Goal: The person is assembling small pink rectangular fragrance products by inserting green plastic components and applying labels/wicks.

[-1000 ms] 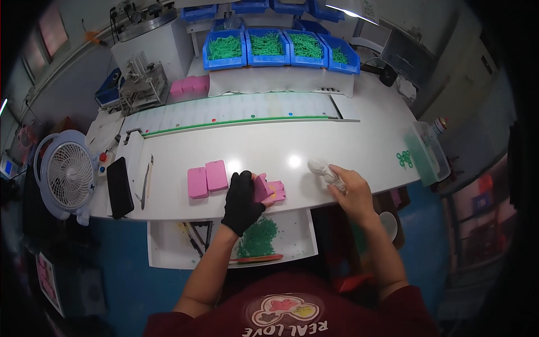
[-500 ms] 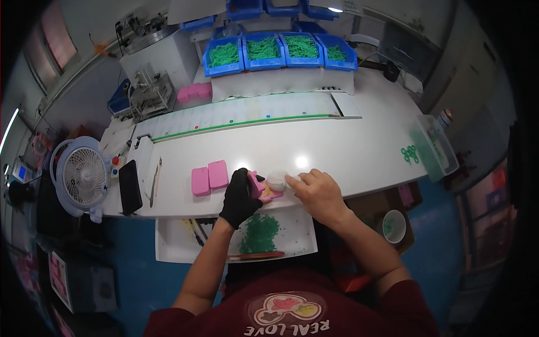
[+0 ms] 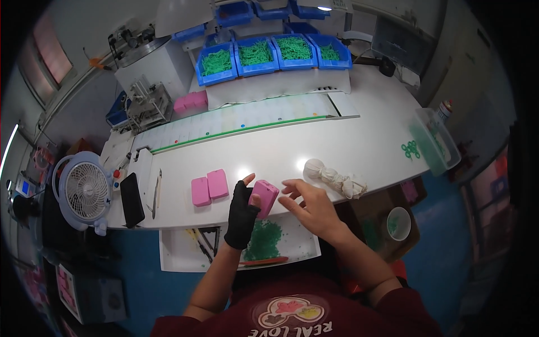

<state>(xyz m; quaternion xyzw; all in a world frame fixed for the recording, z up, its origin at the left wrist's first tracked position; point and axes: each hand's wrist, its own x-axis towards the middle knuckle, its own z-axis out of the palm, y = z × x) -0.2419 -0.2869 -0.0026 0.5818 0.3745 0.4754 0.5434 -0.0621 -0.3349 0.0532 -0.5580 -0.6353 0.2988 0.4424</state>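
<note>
My left hand [image 3: 241, 216], in a black fingerless glove, grips a pink two-part rubber mold [image 3: 265, 199] upright over the table's front edge. Its halves are pressed together, so the inside is hidden. Just right of the mold, my bare right hand [image 3: 315, 209] has its fingers apart and holds nothing. Beyond that hand lies a knotted white cloth pouch [image 3: 332, 177] on the table. Two more pink molds, one [image 3: 200, 192] beside the other [image 3: 218, 183], lie side by side to the left.
Below the table edge, a pulled-out white drawer [image 3: 185, 255] holds green granules. A conveyor strip [image 3: 224, 126] crosses the table behind, with blue bins [image 3: 218, 78] of green pieces beyond. Tweezers [image 3: 156, 194], a black phone [image 3: 132, 200] and a fan [image 3: 85, 185] are left; a clear tub [image 3: 432, 140] is right.
The white pouch has left my right hand and lies on the table at the right. The mold, open with yellow inside before, is now closed and raised upright in my left hand.
</note>
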